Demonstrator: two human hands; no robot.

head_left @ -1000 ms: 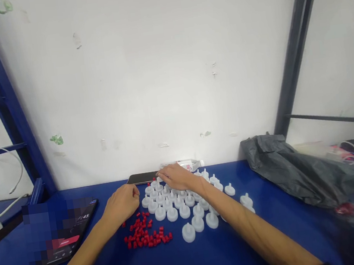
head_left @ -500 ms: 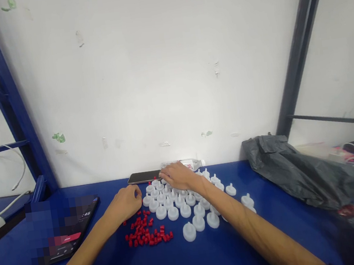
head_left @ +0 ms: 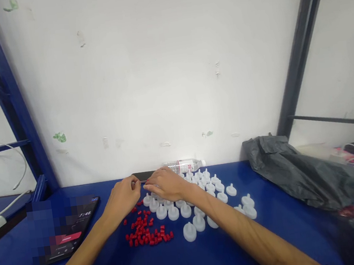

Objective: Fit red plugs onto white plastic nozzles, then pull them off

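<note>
White round nozzle caps [head_left: 189,231] with upright spouts stand in a cluster on the blue table. Loose small red caps [head_left: 140,228] lie in a pile to their left. At the cluster's back left corner, my left hand [head_left: 125,195] is closed, thumb and fingers curled together; what they hold is hidden. My right hand [head_left: 167,185] reaches over the back of the cluster, its fingers drawn together close to my left fingertips. A speck of red shows by its fingertips, too small to tell whether it is held. The right hand and forearm hide several nozzle caps.
Behind the hands, a dark phone [head_left: 143,177] and a clear plastic bottle [head_left: 188,165] lie along the wall. A larger phone [head_left: 75,228] with a lit screen lies left. At right are a grey plastic bag [head_left: 299,168] and cables. Metal posts [head_left: 12,93] flank the table.
My right hand has moved left, from over the cluster's back to beside my left fingertips. The left hand has stayed nearly in place. The bottle and several nozzle caps show more.
</note>
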